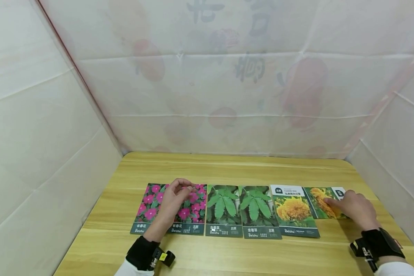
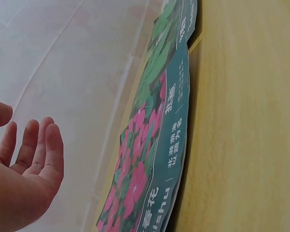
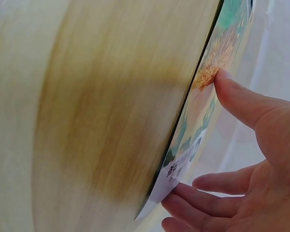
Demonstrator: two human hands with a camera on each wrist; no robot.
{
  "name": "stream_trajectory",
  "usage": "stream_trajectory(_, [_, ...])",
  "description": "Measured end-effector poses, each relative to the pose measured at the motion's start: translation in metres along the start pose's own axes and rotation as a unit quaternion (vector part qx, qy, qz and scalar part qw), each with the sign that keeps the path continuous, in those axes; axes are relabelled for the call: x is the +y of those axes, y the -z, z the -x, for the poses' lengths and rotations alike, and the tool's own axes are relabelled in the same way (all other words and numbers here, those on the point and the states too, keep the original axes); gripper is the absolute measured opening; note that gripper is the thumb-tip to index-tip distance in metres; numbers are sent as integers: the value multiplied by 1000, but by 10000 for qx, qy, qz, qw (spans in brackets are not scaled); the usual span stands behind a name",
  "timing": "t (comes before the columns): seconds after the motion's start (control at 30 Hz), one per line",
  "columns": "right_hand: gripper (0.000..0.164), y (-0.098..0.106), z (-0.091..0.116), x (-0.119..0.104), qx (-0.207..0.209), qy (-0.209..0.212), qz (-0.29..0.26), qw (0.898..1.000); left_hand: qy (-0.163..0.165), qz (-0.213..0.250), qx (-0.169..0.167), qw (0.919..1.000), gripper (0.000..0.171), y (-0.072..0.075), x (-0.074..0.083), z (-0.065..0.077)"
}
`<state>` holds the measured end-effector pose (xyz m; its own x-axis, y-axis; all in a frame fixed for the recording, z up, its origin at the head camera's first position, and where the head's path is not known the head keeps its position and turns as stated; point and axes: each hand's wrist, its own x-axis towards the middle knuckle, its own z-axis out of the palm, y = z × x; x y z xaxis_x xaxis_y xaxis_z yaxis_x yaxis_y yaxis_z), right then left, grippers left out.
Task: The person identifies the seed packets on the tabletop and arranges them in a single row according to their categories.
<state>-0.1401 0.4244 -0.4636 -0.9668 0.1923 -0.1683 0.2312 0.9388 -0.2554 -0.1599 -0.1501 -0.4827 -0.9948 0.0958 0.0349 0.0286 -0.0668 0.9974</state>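
A row of seed packets lies on the wooden table. Two packets with pink flowers, the left one [image 1: 148, 207] and its neighbour [image 1: 193, 214], are under my left hand [image 1: 172, 201], which hovers with relaxed fingers and holds nothing. Beside them are two green-leaf packets [image 1: 224, 211] and an upright yellow-flower packet [image 1: 293, 211]. At the right end, a second yellow-flower packet [image 1: 315, 201] lies turned sideways. My right hand [image 1: 358, 209] holds it, the thumb [image 3: 229, 89] on its printed face and the fingers [image 3: 198, 200] at its white end.
The wooden table [image 1: 207, 257] has rounded far corners. Pale fabric walls stand at the back [image 1: 200, 134], left [image 1: 48, 153] and right [image 1: 393, 153]. Each wrist wears a black strap with a small camera, the left one [image 1: 146, 253] and the right one [image 1: 379, 245].
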Motion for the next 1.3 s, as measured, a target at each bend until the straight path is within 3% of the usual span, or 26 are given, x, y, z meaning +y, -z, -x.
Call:
stream_trajectory(0.17, [67,2,0,0,141,46,24,9999,-37,-17,-12,10000,18,0,1,1])
stream_trajectory(0.33, [76,1,1,5,725,139,-167,9971,-32,24,-48,10000,18,0,1,1])
stream_trajectory(0.47, [65,-1,0,8,1246,265,-374,9912,-6,32,-24,10000,18,0,0,1])
stream_trajectory(0.73, [45,14,4,4,1743,447,-716,9811,34,95,3,9999,19,0,0,2])
stream_trajectory(0.83, [50,20,5,0,1949,464,-743,9769,29,122,-2,9999,19,1,-1,2])
stream_trajectory(1.3, [41,51,7,-12,2697,432,-925,9575,31,85,13,10000,19,2,-3,3])
